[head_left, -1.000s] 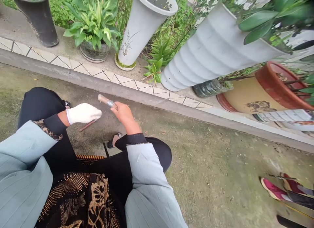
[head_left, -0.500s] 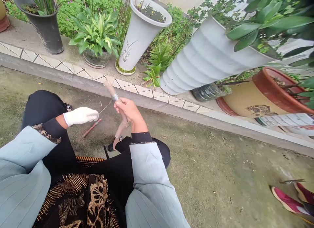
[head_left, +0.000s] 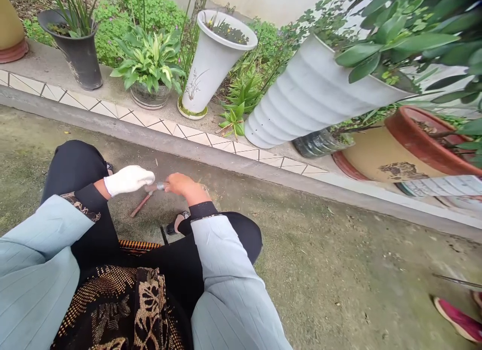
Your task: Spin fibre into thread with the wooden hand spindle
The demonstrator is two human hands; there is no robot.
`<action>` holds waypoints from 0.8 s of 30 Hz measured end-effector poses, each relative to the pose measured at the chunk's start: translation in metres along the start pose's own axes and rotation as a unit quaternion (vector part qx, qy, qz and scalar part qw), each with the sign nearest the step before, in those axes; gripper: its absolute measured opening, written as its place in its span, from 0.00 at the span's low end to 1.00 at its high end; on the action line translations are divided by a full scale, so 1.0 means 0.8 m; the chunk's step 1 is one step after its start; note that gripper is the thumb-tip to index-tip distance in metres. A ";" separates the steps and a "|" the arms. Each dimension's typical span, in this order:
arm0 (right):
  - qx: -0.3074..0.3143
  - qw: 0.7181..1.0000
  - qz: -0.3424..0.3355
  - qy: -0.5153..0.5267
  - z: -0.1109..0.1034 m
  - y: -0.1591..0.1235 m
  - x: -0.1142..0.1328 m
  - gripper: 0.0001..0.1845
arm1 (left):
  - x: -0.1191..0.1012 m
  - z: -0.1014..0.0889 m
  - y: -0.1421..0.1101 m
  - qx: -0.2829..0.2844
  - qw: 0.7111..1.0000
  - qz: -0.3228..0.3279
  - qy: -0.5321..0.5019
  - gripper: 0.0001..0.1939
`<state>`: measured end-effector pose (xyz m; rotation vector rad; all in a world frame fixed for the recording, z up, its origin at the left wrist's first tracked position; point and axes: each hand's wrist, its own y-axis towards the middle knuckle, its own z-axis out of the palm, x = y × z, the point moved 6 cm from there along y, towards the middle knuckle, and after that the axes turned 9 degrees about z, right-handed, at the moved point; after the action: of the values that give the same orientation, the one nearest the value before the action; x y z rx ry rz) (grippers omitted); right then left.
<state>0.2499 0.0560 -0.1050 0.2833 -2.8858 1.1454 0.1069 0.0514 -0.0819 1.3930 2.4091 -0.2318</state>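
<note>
My left hand (head_left: 131, 180), in a white glove, is closed at the left, its fingertips close to the stick. The thin string that ran from it half a second ago is too fine to make out now. My right hand (head_left: 184, 186), bare, is closed around a pale wooden stick (head_left: 151, 188). A greyish winding (head_left: 161, 186) wraps the stick just beside my right fingers. The stick lies roughly level, one end pointing at the gloved hand. Below my hands, a reddish-brown stick (head_left: 140, 205) rests on the ground.
A tiled ledge (head_left: 165, 125) runs across ahead, bearing a black pot (head_left: 81, 59), white tall pots (head_left: 211, 59) and a yellow-brown pot (head_left: 380, 149). My knees flank the work. Another person's red shoe (head_left: 457, 317) shows at lower right.
The stick in my right hand has swung from slanting upward to nearly level, its end now by my left hand. My right hand has moved slightly left and down. The other person's shoes have shifted.
</note>
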 end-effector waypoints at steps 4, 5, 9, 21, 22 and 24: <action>0.129 0.964 -0.212 0.098 0.012 -0.032 0.033 0.10 | 0.018 -0.010 -0.003 -0.034 0.995 -0.081 -0.037 0.15; 0.140 0.945 -0.258 0.143 0.007 -0.042 0.035 0.11 | 0.022 -0.009 -0.003 -0.043 0.992 -0.095 -0.068 0.16; 0.008 0.884 -0.281 0.374 -0.042 -0.062 0.000 0.17 | 0.018 0.013 -0.003 -0.019 0.976 -0.074 -0.204 0.20; -0.203 0.965 0.081 0.145 -0.042 -0.017 -0.049 0.15 | -0.015 0.025 -0.001 0.016 0.948 0.005 -0.318 0.20; -0.188 0.972 0.083 0.113 -0.039 -0.016 -0.045 0.16 | -0.015 0.026 -0.001 0.019 0.949 0.005 -0.316 0.20; -0.160 0.981 0.085 0.064 -0.034 -0.013 -0.040 0.16 | -0.014 0.027 -0.002 0.029 0.954 -0.003 -0.298 0.21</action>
<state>0.2819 0.0717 -0.0810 -0.0443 -2.9581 0.6647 0.1153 0.0351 -0.0979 1.1278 1.9132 -0.6300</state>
